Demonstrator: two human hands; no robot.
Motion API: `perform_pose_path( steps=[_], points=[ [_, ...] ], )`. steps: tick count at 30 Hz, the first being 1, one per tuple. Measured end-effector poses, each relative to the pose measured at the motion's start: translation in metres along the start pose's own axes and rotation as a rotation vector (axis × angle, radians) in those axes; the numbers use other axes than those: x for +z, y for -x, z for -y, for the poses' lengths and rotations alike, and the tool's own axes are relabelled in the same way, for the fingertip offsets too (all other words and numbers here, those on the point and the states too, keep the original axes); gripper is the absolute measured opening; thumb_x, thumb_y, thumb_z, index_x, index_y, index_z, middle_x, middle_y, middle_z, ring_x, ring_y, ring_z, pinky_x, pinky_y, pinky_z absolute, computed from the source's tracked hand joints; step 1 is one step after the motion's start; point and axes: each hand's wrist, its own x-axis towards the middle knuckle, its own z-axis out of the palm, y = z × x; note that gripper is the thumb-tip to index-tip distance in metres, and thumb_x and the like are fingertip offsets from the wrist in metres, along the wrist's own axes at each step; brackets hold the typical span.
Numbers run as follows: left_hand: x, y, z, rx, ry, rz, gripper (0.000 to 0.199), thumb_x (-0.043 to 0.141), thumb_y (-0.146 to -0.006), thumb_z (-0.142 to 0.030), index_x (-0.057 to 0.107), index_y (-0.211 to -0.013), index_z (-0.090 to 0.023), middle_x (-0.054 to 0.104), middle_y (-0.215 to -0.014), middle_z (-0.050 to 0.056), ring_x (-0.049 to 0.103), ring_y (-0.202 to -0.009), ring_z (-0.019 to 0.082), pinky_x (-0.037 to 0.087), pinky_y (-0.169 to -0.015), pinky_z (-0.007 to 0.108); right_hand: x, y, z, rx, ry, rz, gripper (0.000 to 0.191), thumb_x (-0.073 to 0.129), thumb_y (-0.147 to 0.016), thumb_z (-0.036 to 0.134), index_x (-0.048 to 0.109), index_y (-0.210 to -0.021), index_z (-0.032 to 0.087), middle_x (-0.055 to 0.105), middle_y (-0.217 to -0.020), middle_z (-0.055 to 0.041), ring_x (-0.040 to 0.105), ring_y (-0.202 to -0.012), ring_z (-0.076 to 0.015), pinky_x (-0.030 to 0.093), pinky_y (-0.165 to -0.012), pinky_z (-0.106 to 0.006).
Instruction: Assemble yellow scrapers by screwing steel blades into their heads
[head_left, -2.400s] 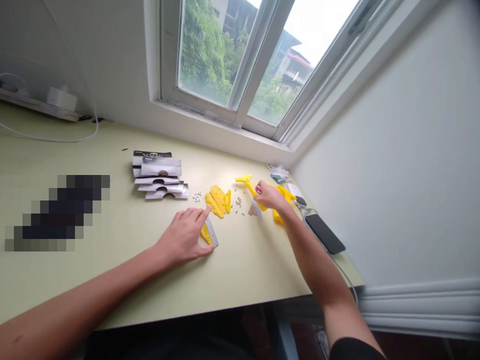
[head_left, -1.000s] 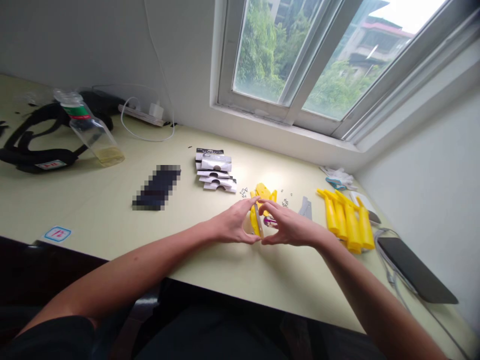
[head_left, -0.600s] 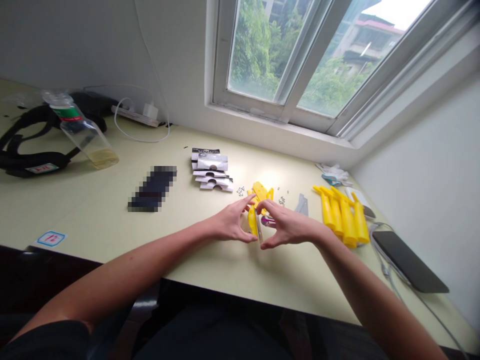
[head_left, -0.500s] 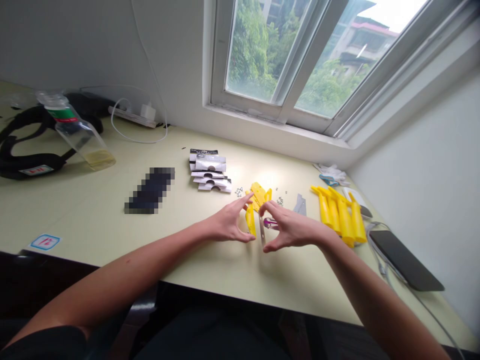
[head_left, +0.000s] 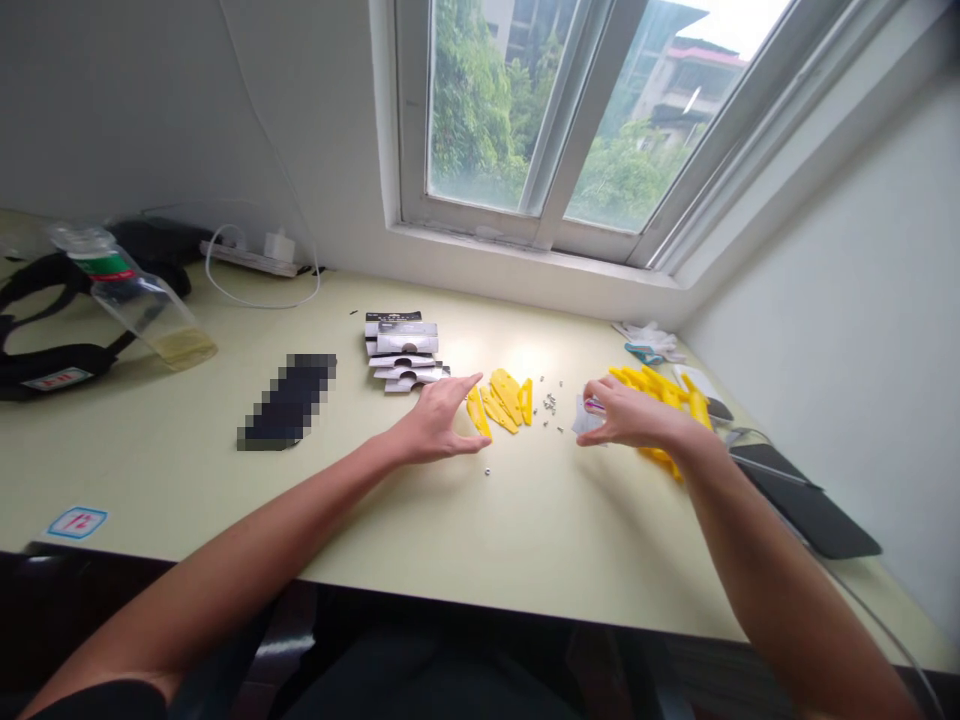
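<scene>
My left hand (head_left: pixel 442 422) is spread, thumb and forefinger wide apart, beside a narrow yellow piece (head_left: pixel 478 413) at the left of a small group of flat yellow plates (head_left: pixel 507 393). Another slim yellow piece (head_left: pixel 526 401) lies to their right. My right hand (head_left: pixel 626 412) is over thin grey plates (head_left: pixel 580 420); its thumb and forefinger are apart, while a slender purple and clear object (head_left: pixel 594 405) shows within its curled fingers. Small metal screws (head_left: pixel 550 404) lie scattered between the hands. A single small metal part (head_left: pixel 487 471) sits nearer the front edge.
White and black cardboard packages (head_left: pixel 407 340) stand behind my left hand. Yellow handles (head_left: pixel 697 400) are partly behind my right hand, with a black tablet-like device (head_left: pixel 810 505) and cable beyond. Farther left are a pixelated dark item (head_left: pixel 289 402) and a tilted bottle (head_left: pixel 154 310).
My right hand has moved right, away from the yellow pieces to the grey plates, and the metal strip no longer shows below it. My left hand and the narrow yellow piece shifted slightly left.
</scene>
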Motion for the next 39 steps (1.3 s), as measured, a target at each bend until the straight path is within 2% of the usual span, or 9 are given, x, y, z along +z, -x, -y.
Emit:
perform_pose_path(
  steps=[8,11,13,17,20,30,34,37,39],
  points=[
    [0.01,-0.062,-0.011,0.08,-0.178,0.095,0.085,0.063,-0.079,-0.065,0.038,-0.149,-0.024,0.039,-0.153,0.013,0.027,-0.145,0.034,0.019,-0.118,0.055,0.024,0.02,0.026,-0.027,-0.016,-0.19,0.027,0.056,-0.086,0.048,0.049,-0.087,0.022,0.063,-0.088,-0.0058,0.059,-0.073,-0.0185,0.035,-0.06,-0.028],
    [0.008,-0.042,-0.013,0.059,-0.252,0.164,0.08,0.051,-0.087,-0.066,0.029,-0.154,-0.028,0.017,-0.163,0.011,0.011,-0.15,0.036,0.008,-0.119,0.06,0.026,0.025,0.027,-0.023,-0.031,-0.198,0.026,0.052,-0.089,0.047,0.048,-0.085,0.022,0.063,-0.087,-0.0057,0.059,-0.071,-0.0182,0.032,-0.056,-0.028],
    [0.005,-0.014,-0.017,0.155,-0.308,0.218,0.066,0.04,-0.096,-0.057,0.026,-0.155,-0.031,0.01,-0.165,0.006,0.006,-0.152,0.032,0.002,-0.12,0.058,0.026,0.028,0.027,-0.033,-0.062,-0.207,0.025,0.051,-0.09,0.046,0.048,-0.085,0.022,0.064,-0.088,-0.0057,0.06,-0.073,-0.019,0.032,-0.056,-0.029],
    [0.003,0.036,-0.028,0.328,-0.336,0.445,0.072,0.036,-0.097,-0.058,0.015,-0.158,-0.027,0.01,-0.164,0.005,0.008,-0.152,0.029,0.001,-0.123,0.052,0.027,0.03,0.029,-0.061,-0.102,-0.221,0.023,0.051,-0.09,0.045,0.049,-0.085,0.022,0.066,-0.092,-0.0077,0.063,-0.078,-0.022,0.034,-0.058,-0.03],
    [0.004,0.046,-0.027,0.312,-0.367,0.516,0.074,0.03,-0.098,-0.058,0.004,-0.158,-0.023,0.013,-0.163,0.006,0.01,-0.152,0.025,-0.001,-0.123,0.049,0.031,0.03,0.029,-0.087,-0.155,-0.21,0.023,0.051,-0.09,0.044,0.051,-0.087,0.022,0.067,-0.096,-0.0089,0.065,-0.079,-0.0226,0.037,-0.059,-0.031],
    [0.003,0.004,-0.005,0.104,-0.625,0.207,0.072,0.026,-0.099,-0.058,0.016,-0.157,-0.017,0.015,-0.162,0.011,0.008,-0.152,0.027,-0.018,-0.117,0.058,0.034,0.03,0.034,-0.11,-0.113,-0.19,0.021,0.048,-0.092,0.041,0.053,-0.092,0.021,0.068,-0.101,-0.0108,0.066,-0.082,-0.0243,0.039,-0.059,-0.031],
    [0.0,0.021,-0.009,0.136,-0.606,0.167,0.065,0.028,-0.101,-0.051,0.022,-0.156,-0.017,0.019,-0.162,0.011,0.012,-0.151,0.025,-0.015,-0.119,0.056,0.036,0.036,0.053,-0.116,-0.075,-0.225,0.029,0.044,-0.094,0.046,0.056,-0.1,0.019,0.069,-0.095,-0.0114,0.067,-0.081,-0.0262,0.039,-0.059,-0.031],
    [-0.006,0.04,-0.009,0.142,-0.544,0.208,0.058,0.029,-0.102,-0.045,0.032,-0.152,-0.016,0.027,-0.159,0.011,0.019,-0.15,0.025,-0.007,-0.121,0.057,0.051,0.041,0.08,-0.139,-0.09,-0.294,0.047,0.038,-0.094,0.057,0.055,-0.112,0.017,0.068,-0.097,-0.0138,0.068,-0.082,-0.0279,0.043,-0.063,-0.034],
    [-0.008,0.047,-0.008,0.124,-0.489,0.223,0.054,0.029,-0.103,-0.041,0.038,-0.149,-0.016,0.033,-0.157,0.012,0.024,-0.149,0.026,0.001,-0.122,0.057,0.064,0.043,0.1,-0.213,-0.086,-0.324,0.043,0.034,-0.096,0.052,0.055,-0.113,0.019,0.067,-0.098,-0.0138,0.067,-0.082,-0.0262,0.044,-0.064,-0.034]
  ],
)
